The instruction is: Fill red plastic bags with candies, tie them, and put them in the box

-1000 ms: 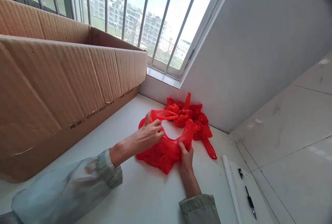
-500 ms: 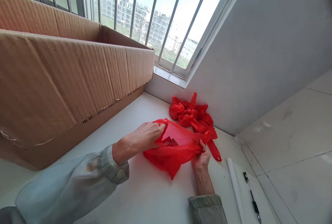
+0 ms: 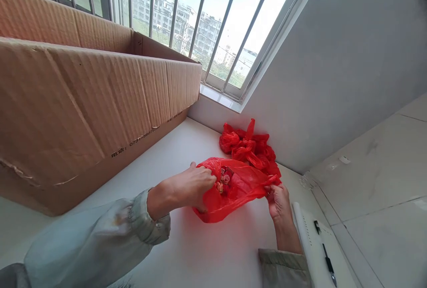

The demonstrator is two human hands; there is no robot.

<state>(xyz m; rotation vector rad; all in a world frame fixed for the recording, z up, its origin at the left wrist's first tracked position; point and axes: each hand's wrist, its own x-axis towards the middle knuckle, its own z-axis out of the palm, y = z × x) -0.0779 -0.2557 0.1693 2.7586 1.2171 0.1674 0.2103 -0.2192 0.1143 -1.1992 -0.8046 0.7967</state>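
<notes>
A thin red plastic bag (image 3: pixel 242 192) lies spread over the white tabletop between my hands, its mouth facing up. Inside it, toward the left, sit several small red and gold wrapped pieces (image 3: pixel 225 180) that look like sweets. My left hand (image 3: pixel 191 188) grips the bag's left side, fingers curled over the edge close to the wrapped pieces. At the other end, my right hand (image 3: pixel 278 199) pinches the bag's gathered right corner. Behind the bag rests a heap of tied red plastic bags (image 3: pixel 248 145); what they contain cannot be made out.
A large cardboard box (image 3: pixel 100 101) with an open top fills the left side. To the right lie a white rolled or tube-like item (image 3: pixel 305 239) and a black pen (image 3: pixel 328 263). A grey wall (image 3: pixel 300 101) and a barred window (image 3: pixel 220 30) stand behind.
My right hand has moved right, stretching the bag sideways. The left hand has turned and sits lower on the bag's edge. The wrapped pieces show more clearly.
</notes>
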